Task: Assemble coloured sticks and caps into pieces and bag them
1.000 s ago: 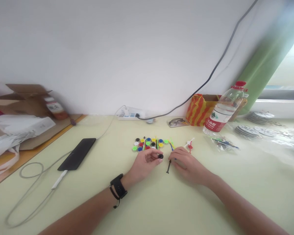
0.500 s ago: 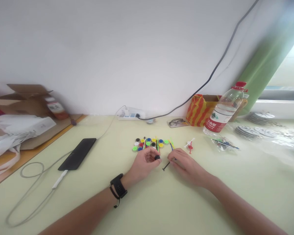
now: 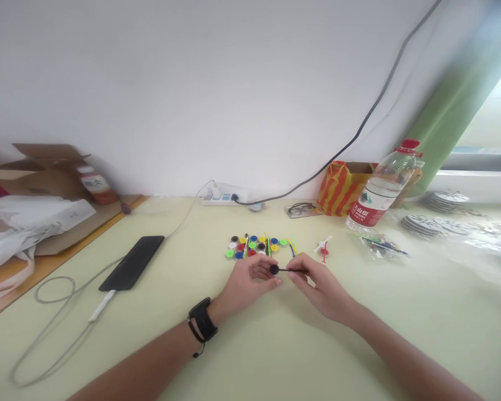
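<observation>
A round black disc (image 3: 274, 269) sits at the end of a thin black plastic stick (image 3: 287, 270), and the two look joined. My right hand (image 3: 319, 284) pinches the stick between thumb and fingers. Around the disc, my left hand (image 3: 247, 281) is open, thumb and fingers apart; whether a fingertip touches the disc I cannot tell. Just beyond the hands lie several small coloured discs (image 3: 254, 239) in rows, with thin coloured sticks among them. A red piece (image 3: 324, 252) and a white piece (image 3: 322, 243), each a stick with a disc, lie right of them.
A black phone (image 3: 132, 263) on a cable lies at left. Along the wall are a power strip (image 3: 221, 195), eyeglasses (image 3: 301, 209), a striped bag (image 3: 338, 189) and a large water bottle (image 3: 376, 192). Small plastic bags (image 3: 382, 245) and stacked grey discs (image 3: 420, 225) are at right.
My right hand has turned the black stick level and brought it to the black disc. My left fingers, which gripped the disc, have parted from around it.
</observation>
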{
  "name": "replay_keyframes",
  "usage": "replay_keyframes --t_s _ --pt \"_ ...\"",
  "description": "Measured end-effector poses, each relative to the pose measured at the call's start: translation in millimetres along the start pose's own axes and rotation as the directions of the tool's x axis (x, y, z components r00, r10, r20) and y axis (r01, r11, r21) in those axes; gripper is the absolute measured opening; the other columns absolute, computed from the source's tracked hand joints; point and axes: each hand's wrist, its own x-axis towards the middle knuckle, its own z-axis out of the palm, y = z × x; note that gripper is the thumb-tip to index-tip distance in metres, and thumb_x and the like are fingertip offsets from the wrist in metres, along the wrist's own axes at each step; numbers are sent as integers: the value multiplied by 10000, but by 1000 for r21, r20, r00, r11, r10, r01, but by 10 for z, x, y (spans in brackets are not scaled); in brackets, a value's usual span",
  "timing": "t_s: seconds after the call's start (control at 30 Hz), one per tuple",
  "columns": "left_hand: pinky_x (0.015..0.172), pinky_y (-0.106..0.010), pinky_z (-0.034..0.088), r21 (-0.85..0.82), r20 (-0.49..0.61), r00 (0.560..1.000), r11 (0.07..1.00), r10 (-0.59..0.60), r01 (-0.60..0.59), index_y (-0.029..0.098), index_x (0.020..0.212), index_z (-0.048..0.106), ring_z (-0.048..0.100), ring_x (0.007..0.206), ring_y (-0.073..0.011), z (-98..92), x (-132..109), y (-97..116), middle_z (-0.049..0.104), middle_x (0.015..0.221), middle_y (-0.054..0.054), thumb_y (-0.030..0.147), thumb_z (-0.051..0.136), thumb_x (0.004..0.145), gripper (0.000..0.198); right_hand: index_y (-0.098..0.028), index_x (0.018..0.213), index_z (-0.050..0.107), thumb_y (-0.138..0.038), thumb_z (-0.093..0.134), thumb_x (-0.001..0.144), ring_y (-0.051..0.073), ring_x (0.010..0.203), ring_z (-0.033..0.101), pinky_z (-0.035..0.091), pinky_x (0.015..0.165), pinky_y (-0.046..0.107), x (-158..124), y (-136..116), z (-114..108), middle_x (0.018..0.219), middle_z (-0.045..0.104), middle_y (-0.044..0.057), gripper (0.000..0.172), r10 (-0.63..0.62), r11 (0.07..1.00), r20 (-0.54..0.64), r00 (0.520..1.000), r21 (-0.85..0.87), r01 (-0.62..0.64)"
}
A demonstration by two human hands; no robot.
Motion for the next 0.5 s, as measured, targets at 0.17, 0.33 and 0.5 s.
replay_keyframes --t_s 0.17,0.33,0.5 --pt "912 -359 572 -34 95 993 998 63 -60 162 1108 702 705 965 -227 21 -34 84 735 1062 -96 298 811 852 310 -244 1124 590 -286 398 1069 197 892 603 510 799 324 -18 -32 75 1009 644 67 204 -85 996 10 996 -23 85" --pt "924 -363 569 -51 99 994 997 55 -50 173 1117 710 710 1000 -240 32 -28 93 746 1086 -96 319 772 895 273 -264 1270 531 -265 339 1081 199 934 608 513 833 324 -22 -49 103 1039 641 65 269 -67 998 24 997 -19 67" --pt "938 -381 573 -24 88 994 998 66 -64 181 1108 720 707 1013 -246 39 -32 80 746 1090 -95 329 733 925 236 -254 1247 509 -256 387 1058 177 806 595 497 694 283 -20 -5 115 966 655 47 226 -23 999 40 999 -25 24"
